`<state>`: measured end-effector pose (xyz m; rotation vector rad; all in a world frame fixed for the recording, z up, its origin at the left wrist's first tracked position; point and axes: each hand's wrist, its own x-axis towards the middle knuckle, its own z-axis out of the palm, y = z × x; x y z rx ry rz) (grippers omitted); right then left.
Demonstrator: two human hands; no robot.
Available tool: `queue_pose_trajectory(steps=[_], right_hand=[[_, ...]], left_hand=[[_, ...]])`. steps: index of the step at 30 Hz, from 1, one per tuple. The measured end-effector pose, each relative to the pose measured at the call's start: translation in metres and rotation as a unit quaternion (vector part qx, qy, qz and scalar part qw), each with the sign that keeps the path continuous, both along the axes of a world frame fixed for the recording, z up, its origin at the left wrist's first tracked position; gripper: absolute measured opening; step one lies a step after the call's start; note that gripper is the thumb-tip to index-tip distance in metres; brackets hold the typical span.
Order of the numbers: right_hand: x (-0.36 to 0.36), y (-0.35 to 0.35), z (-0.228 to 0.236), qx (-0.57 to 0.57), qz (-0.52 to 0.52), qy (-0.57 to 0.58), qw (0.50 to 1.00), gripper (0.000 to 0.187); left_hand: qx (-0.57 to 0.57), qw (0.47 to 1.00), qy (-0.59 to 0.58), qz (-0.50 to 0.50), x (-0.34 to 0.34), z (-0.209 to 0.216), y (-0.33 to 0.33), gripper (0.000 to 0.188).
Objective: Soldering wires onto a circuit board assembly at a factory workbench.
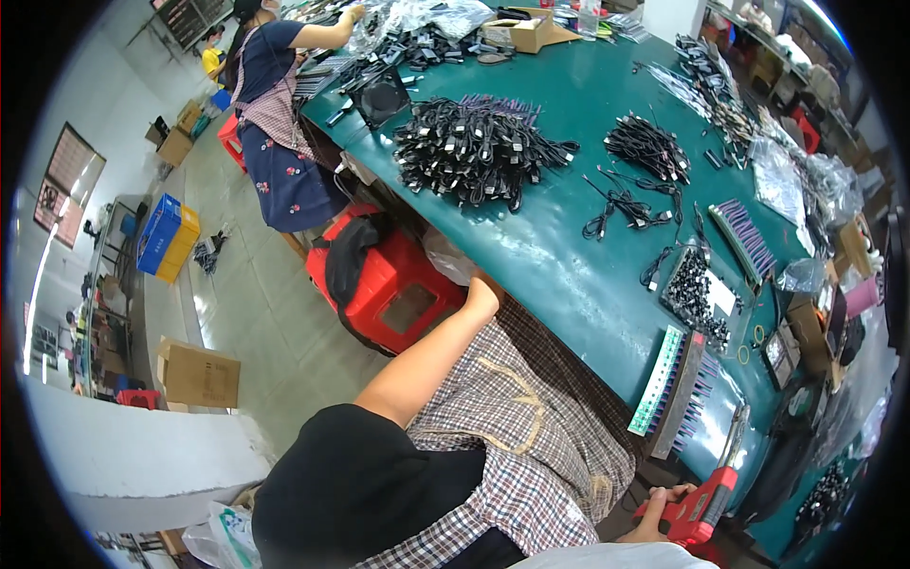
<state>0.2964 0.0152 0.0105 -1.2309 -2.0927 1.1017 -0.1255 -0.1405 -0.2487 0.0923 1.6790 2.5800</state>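
Tool, red and gun-shaped, fills your right grip at the frame's lower right, likely for control; whether your left grip, mid-frame by the surface, holds anything, I cannot tell

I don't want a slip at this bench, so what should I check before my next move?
1. Right grip closed around the red pistol-shaped tool: ok.
2. Metal nozzle pointing away from the right grip: ok.
3. Tool switched off or cool: cannot tell from this picture.
4. Green-and-white strip well back from the green table edge: not ok, its near end reaches the edge.
5. Left grip unoccupied: cannot tell, its fingers can't be made out.
6. Co-worker's hand clear of the nozzle: ok, across the table.
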Motion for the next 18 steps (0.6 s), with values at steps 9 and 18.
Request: queue_pose_trajectory(steps=[9,18], right_hand=[[0.005,0.017,-0.010,0.136,0.073,-0.017,0.988,0.018],[0.015,0.036,-0.029,0.258,0.150,-0.028,0.954,0.018]], left_hand=[[-0.390,0.918,0.029,0.067,0.026,0.102,-0.016,0.016],[-0.402,0.914,0.045,-0.018,0.033,0.119,-0.064,0.011]])
